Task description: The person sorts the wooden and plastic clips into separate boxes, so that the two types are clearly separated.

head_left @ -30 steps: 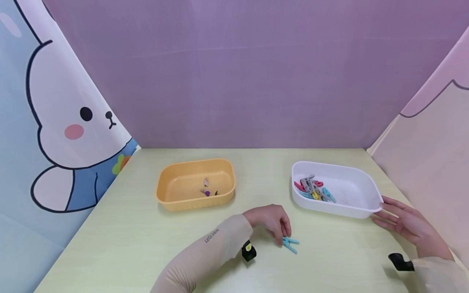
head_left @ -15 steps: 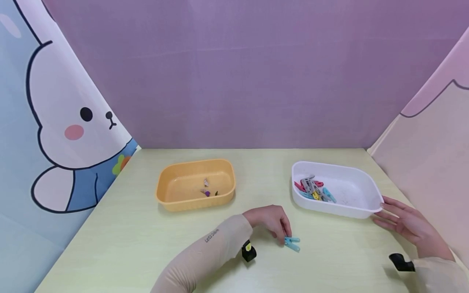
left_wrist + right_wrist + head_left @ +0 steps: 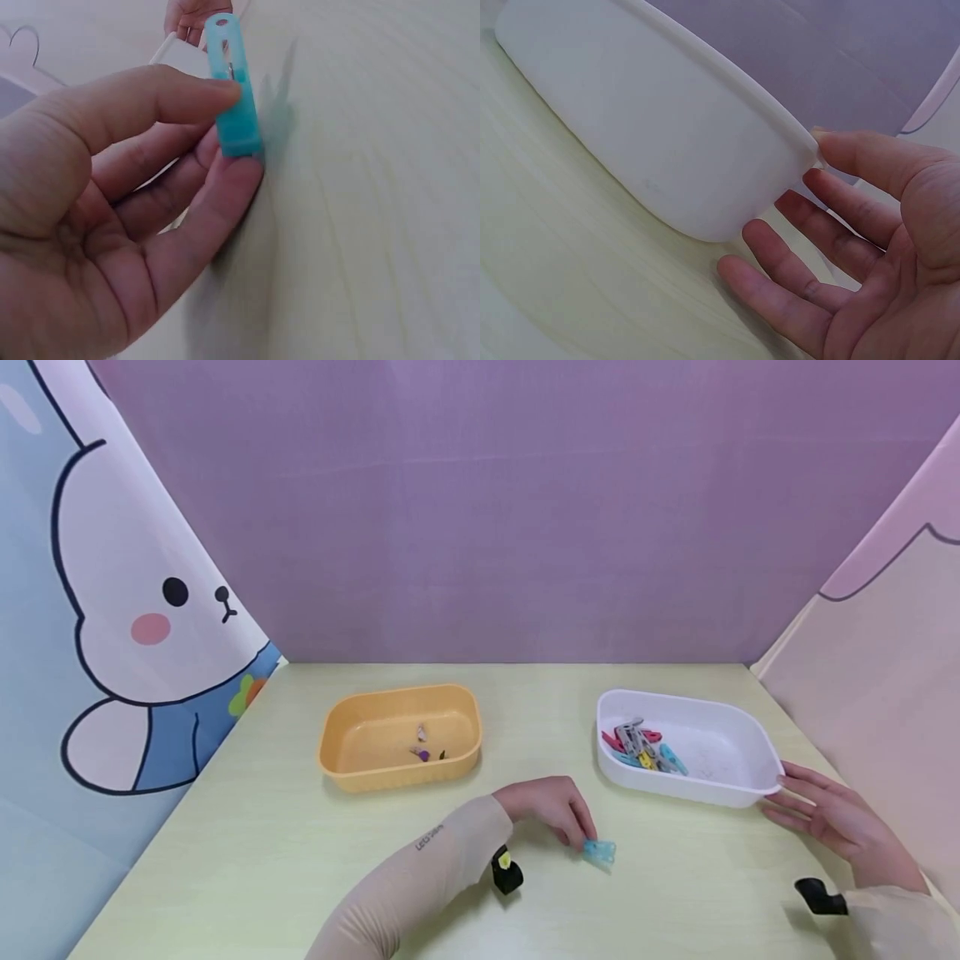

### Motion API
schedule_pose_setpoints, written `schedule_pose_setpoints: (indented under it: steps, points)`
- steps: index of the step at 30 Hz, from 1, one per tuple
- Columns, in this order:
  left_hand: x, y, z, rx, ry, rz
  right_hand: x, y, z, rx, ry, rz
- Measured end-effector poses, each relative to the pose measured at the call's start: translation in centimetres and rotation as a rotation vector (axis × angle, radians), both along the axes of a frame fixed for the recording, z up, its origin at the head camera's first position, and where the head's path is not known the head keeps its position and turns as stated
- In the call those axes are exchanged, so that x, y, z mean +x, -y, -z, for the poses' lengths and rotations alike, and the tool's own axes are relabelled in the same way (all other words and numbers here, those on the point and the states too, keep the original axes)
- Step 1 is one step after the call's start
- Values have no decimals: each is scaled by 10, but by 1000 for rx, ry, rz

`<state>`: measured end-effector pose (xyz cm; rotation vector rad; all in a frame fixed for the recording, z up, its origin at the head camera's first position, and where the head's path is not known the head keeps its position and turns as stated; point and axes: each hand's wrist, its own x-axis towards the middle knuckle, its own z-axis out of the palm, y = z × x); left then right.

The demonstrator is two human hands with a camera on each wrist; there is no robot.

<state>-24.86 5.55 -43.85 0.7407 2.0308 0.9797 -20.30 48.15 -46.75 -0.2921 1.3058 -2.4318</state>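
Observation:
A light-blue clothespin [image 3: 238, 112] is pinched between thumb and fingers of my left hand [image 3: 551, 807], just above the table in front of the two bins. The left wrist view has it on edge, its metal spring partly visible. My right hand [image 3: 851, 822] rests against the right end of the white bin [image 3: 720, 790], thumb at the rim and fingers [image 3: 780, 292] spread loosely along the end wall. Inside that bin, at its left, lies a pile of clothespins [image 3: 637, 747] in red, grey, yellow and blue.
An orange bin [image 3: 401, 777] stands at the back left with a few small bits in it, one a purple piece [image 3: 424, 756]. A purple backdrop [image 3: 517, 527] closes off the table's far edge. Printed cloths hang at both sides.
The clothespin has turned in my left hand, from showing its two spread legs to showing a broad face. The left hand has shifted only slightly; the right hand stays at the white bin.

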Motion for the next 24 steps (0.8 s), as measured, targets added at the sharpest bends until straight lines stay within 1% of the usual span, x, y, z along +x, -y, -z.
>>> schedule_pose_setpoints:
  steps: [3, 5, 8, 11, 14, 15, 21, 24]
  points:
    - [-4, 3, 3, 50, 14, -16, 0, 0, 0, -11, -4, -13]
    - [-6, 4, 5, 85, 30, -48, 0, 1, 0, -11, -4, -14]
    - [-9, 4, 6, 132, 93, -140, 0, 0, 0, 4, -6, -10]
    - [-10, 3, 4, 215, 191, -245, 0, 0, 0, 11, -11, -12]
    - [-11, 2, 1, 288, 250, -314, 0, 0, 0, 9, -7, -6]
    - [-11, 2, 0, 309, 268, -332, 0, 0, 0, 7, -4, -5]
    - [-15, 0, -2, 362, 307, -388, 0, 0, 0, -7, -3, -10]
    - [-17, -1, -1, 414, 340, -426, 0, 1, 0, -11, -5, -14]
